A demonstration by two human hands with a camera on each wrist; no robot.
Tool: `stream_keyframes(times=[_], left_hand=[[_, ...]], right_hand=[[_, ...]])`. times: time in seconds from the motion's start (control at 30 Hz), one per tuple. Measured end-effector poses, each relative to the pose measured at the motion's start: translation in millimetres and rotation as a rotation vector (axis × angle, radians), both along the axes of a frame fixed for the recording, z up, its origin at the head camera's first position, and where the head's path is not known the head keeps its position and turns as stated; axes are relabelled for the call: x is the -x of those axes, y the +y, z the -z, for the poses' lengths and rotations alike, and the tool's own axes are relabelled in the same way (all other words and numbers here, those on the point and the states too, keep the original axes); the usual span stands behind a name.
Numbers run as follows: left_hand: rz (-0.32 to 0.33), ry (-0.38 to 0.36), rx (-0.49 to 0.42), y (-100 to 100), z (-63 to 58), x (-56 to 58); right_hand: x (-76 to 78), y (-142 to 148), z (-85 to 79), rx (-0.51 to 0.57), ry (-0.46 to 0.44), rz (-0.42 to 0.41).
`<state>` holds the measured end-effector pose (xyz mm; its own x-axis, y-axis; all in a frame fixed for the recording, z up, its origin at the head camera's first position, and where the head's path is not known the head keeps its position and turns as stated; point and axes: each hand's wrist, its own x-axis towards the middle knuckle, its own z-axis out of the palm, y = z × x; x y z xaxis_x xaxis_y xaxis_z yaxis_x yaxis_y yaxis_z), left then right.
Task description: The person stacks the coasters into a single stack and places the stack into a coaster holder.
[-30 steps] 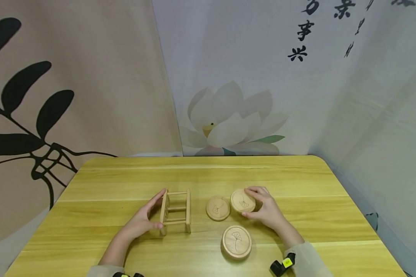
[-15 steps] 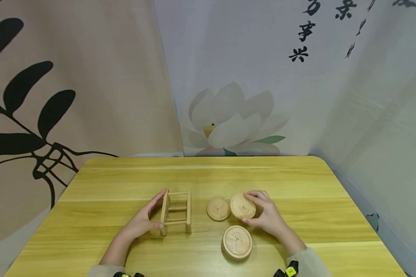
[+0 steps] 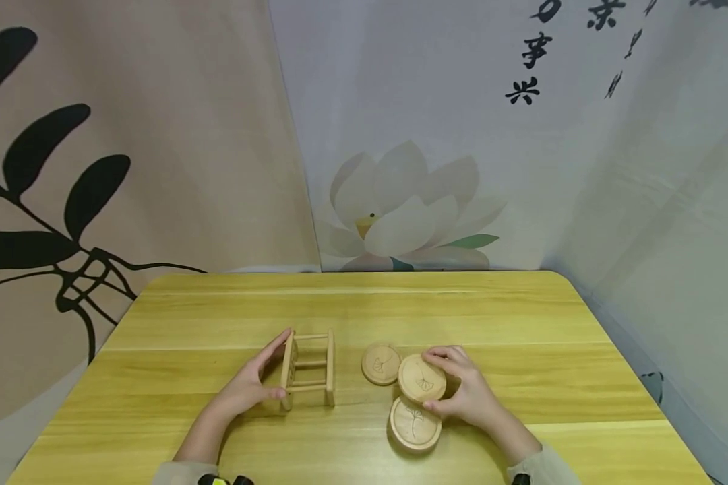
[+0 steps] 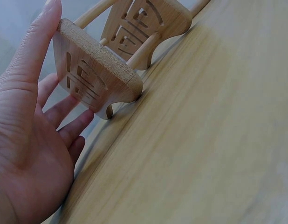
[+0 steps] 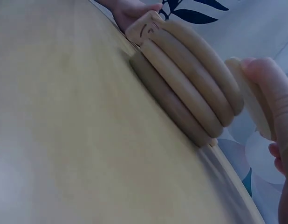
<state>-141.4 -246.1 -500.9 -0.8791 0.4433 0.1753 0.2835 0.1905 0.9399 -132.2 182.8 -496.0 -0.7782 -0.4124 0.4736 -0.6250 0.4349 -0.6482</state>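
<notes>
My left hand (image 3: 243, 392) holds the near-left end panel of a small wooden coaster rack (image 3: 330, 370), thumb on one edge and fingers along the other side. In the left wrist view, carved slots show on the panel (image 4: 95, 70). My right hand (image 3: 474, 389) pinches a round wooden coaster (image 3: 420, 380) engraved with a ginkgo leaf, thumb and fingers at its right edge. Below it in the head view, and partly overlapped by it, sits a stack of several coasters (image 3: 412, 431). The right wrist view shows the held coaster (image 5: 251, 100) beside and apart from the stack (image 5: 195, 70).
Another coaster (image 3: 381, 364) with a ginkgo engraving lies between the rack and the held coaster. All stand on a wood-grained table (image 3: 218, 310). Behind the table hangs a printed cloth (image 3: 437, 81) with a lotus, leaves and lettering.
My right hand has carried its coaster toward the table's front, from beside the lone coaster until it overlaps the stack in the head view. The left hand and the rack have stayed put.
</notes>
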Motion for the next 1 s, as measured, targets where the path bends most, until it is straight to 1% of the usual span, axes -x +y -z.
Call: stream_keyframes(times=[0.07, 0.27, 0.4, 0.47, 0.7, 0.83, 1.0], left_hand=[[0.002, 0.002, 0.003, -0.2, -0.3, 0.2], [0.002, -0.004, 0.004, 0.5, -1.9, 0.2], [0.003, -0.005, 0.007, 0.6, -2.1, 0.4], [0.004, -0.003, 0.006, 0.4, -2.0, 0.5], [0.001, -0.005, -0.001, 0.2, -1.8, 0.3], [0.001, -0.007, 0.003, 0.3, -1.8, -0.6], [0.002, 0.002, 0.004, 0.4, -1.2, -0.4]], right_hand=[[-2.5, -0.6, 0.3, 0.001, 0.007, -0.014], [-11.9, -2.0, -1.2, -0.001, -0.013, -0.032], [-17.9, -2.4, -1.2, 0.003, -0.007, -0.066], [-20.2, -2.6, -0.3, 0.008, 0.009, -0.093], [-28.7, -3.1, -0.9, -0.016, 0.002, -0.11], [-31.6, -3.2, 1.0, -0.02, 0.038, -0.129], [-36.0, -3.8, -0.1, -0.013, 0.045, -0.147]])
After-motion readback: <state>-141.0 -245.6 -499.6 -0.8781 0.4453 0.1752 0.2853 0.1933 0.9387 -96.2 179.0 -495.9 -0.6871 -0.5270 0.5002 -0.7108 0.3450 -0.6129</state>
